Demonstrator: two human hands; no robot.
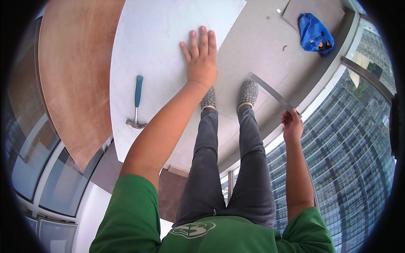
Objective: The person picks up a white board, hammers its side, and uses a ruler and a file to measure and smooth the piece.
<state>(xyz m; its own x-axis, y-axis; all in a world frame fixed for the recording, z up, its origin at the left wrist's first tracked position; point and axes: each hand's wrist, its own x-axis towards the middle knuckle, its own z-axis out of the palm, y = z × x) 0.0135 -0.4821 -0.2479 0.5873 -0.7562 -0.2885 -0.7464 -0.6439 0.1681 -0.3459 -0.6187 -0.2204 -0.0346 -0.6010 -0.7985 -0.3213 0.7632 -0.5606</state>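
White panel bears spread left hand; right hand pinches metal ruler near windows.

A hammer and the left forearm obstruct the white board, leaving room between.
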